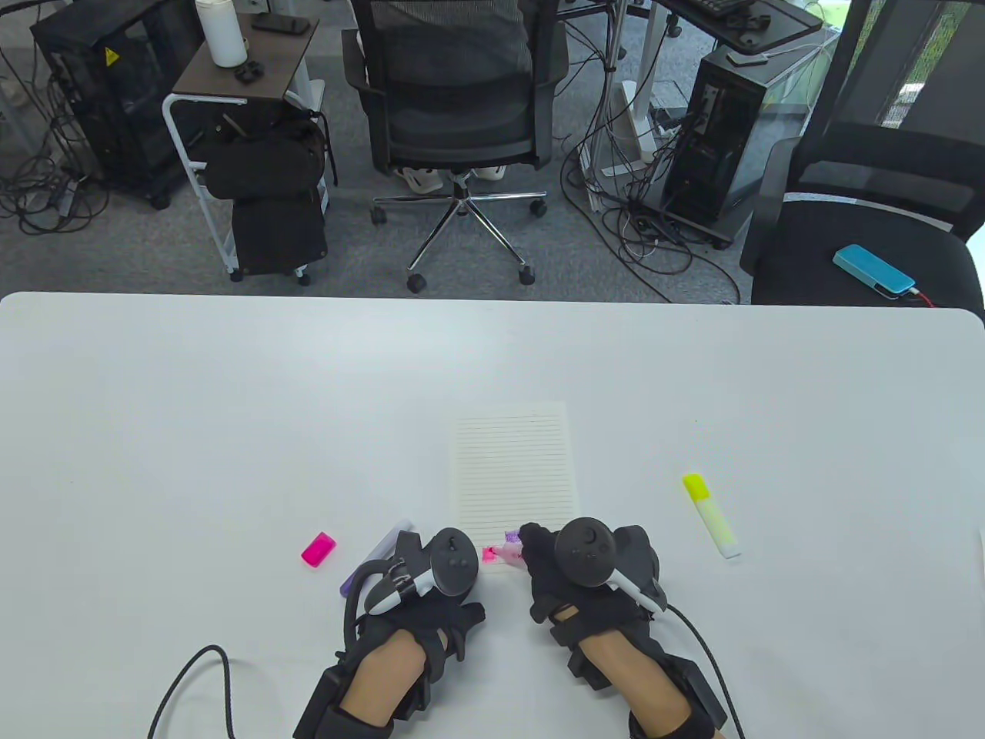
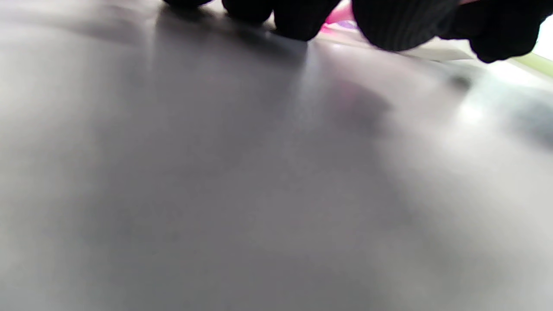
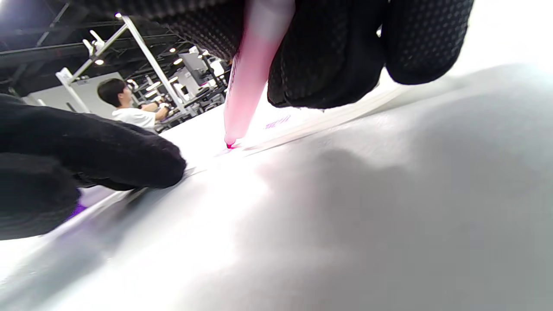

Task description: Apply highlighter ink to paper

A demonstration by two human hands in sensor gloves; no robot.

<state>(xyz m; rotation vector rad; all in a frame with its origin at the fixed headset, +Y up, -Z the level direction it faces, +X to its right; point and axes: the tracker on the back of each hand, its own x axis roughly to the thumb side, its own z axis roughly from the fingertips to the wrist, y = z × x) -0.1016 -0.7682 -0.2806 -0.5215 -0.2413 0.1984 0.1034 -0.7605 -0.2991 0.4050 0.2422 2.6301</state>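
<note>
We see the pink highlighter (image 3: 250,77) gripped in the right hand (image 1: 589,573), its translucent pink barrel tapering to a darker magenta tip. Its long axis slants steeply: the tip points down and toward the left edge of the bench (image 1: 192,431), and it meets the near left corner of the paper (image 1: 514,462), where a small pink mark (image 1: 489,553) sits beside a purple one (image 1: 511,533). The paper is a lined, cream, rectangular sheet lying flat near the middle of the bench's near edge, its long side running toward the far edge.

The left hand (image 1: 431,573) rests on the bench just left of the paper's near corner, fingers curled low against the surface; it lies over a purple highlighter (image 1: 375,558) whose pale barrel points toward the far right, and we cannot tell whether the hand actually holds it, since the left wrist view is blurred. Both hands wear black knitted gloves with a dotted texture.

A glossy pink cap (image 1: 318,550), short and blocky, lies apart toward the left. A yellow highlighter (image 1: 712,515), capped, chunky and pale-bodied, lies well to the right of the paper, its cap end toward the far edge. The bench top is smooth, matte white.
</note>
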